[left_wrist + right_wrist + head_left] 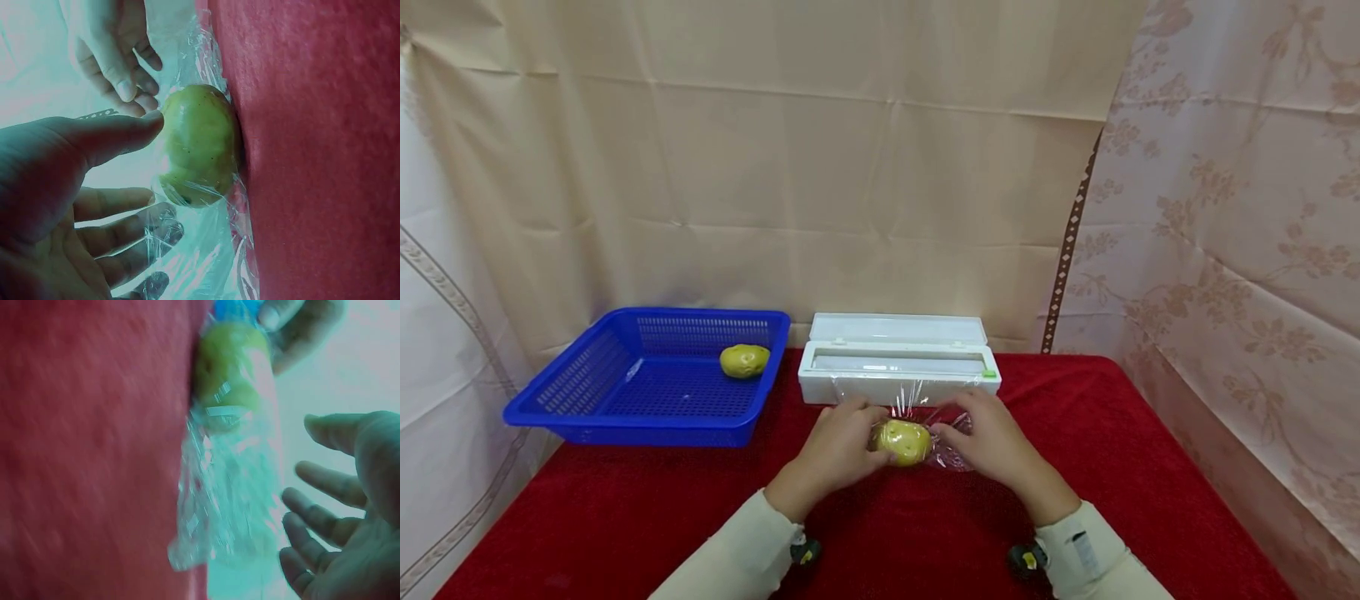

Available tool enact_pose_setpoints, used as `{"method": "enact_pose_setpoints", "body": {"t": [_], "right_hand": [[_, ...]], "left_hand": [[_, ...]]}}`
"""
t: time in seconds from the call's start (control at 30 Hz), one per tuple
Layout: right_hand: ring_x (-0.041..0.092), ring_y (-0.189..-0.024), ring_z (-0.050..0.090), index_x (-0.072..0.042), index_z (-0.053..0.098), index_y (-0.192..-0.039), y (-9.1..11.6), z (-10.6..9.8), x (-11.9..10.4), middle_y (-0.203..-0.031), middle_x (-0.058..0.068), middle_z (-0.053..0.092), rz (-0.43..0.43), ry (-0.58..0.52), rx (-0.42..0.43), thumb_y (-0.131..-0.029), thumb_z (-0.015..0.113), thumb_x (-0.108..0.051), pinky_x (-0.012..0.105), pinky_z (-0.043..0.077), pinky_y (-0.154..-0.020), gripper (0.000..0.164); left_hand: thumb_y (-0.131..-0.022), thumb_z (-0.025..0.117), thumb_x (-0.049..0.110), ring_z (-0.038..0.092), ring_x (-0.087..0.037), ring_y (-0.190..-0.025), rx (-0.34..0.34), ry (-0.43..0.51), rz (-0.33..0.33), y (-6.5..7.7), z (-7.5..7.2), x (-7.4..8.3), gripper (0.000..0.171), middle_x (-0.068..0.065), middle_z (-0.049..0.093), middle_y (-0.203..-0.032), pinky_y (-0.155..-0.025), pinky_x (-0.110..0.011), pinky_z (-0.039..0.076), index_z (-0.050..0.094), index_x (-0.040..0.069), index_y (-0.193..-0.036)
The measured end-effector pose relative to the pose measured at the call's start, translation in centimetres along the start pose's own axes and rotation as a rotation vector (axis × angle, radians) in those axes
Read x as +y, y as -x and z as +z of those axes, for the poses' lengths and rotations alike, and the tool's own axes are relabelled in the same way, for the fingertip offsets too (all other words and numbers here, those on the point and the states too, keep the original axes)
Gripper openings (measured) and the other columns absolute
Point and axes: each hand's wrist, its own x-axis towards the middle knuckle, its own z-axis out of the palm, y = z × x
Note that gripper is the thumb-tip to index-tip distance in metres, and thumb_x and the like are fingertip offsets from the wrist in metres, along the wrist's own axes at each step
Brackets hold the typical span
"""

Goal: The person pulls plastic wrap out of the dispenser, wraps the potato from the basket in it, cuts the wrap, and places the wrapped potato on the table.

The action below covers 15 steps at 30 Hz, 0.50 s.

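A yellow potato [905, 442] lies on the red cloth under crinkled clear plastic wrap [951, 450]. In the left wrist view the left hand [844, 442] touches the potato's [201, 147] side with its thumb, while its other fingers extend loosely against the wrap [206, 250]. The right hand [992, 437] is on the other side, beside the wrap. In the right wrist view the right hand's fingers [319, 512] spread apart with nothing held, and the wrap [228, 487] trails from the potato [228, 369].
Behind the hands stands a white wrap dispenser [898, 392] with its lid [898, 327] raised and a green slider [989, 374] at its right end. At the left is a blue plastic basket [647, 435] holding another potato [744, 361]. Red cloth [1112, 467] covers the table; beige curtain [850, 167] hangs behind.
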Motion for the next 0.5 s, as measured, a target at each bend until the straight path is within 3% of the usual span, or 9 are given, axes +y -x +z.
{"method": "enact_pose_setpoints", "body": {"t": [0.13, 0.27, 0.37, 0.5], "right_hand": [[0.034, -0.110, 0.062, -0.006, 0.072, -0.116, -0.4, -1.2, 1.5, -0.117, 0.015, 0.066, 0.103, -0.007, 0.122, -0.086, 0.084, -0.023, 0.049, 0.049, -0.092, 0.037], [0.040, -0.107, 0.058, -0.003, 0.065, -0.130, -0.8, -1.7, 3.2, -0.128, 0.024, 0.055, 0.217, -0.034, 0.194, -0.084, 0.086, -0.024, 0.047, 0.047, -0.086, 0.054], [0.045, -0.115, 0.058, -0.002, 0.057, -0.141, -1.2, -1.8, 4.5, -0.138, 0.028, 0.050, 0.276, -0.079, 0.203, -0.085, 0.086, -0.025, 0.051, 0.049, -0.094, 0.067], [0.049, -0.132, 0.055, -0.005, 0.049, -0.149, -2.2, -1.8, 6.2, -0.149, 0.028, 0.049, 0.334, -0.218, 0.171, -0.087, 0.085, -0.024, 0.057, 0.050, -0.104, 0.074]], "left_hand": [[-0.079, 0.087, 0.044, 0.064, -0.021, -0.112, 0.001, -0.016, 0.009, 0.1, -0.1, 0.3, 0.060, -0.002, 0.071, -0.119, -0.089, -0.043, 0.044, 0.070, 0.013, -0.127], [-0.080, 0.086, 0.044, 0.064, -0.020, -0.109, 0.005, -0.020, 0.027, 0.2, -0.3, 0.6, 0.053, 0.000, 0.071, -0.116, -0.092, -0.045, 0.043, 0.072, 0.014, -0.122], [-0.079, 0.087, 0.043, 0.064, -0.021, -0.110, 0.014, -0.021, 0.034, 0.1, -0.5, 0.9, 0.050, 0.000, 0.070, -0.117, -0.092, -0.046, 0.043, 0.073, 0.015, -0.118], [-0.081, 0.086, 0.043, 0.064, -0.024, -0.113, 0.003, -0.041, 0.045, -0.9, -0.8, 1.4, 0.046, -0.001, 0.071, -0.120, -0.097, -0.051, 0.045, 0.075, 0.016, -0.116]]}}
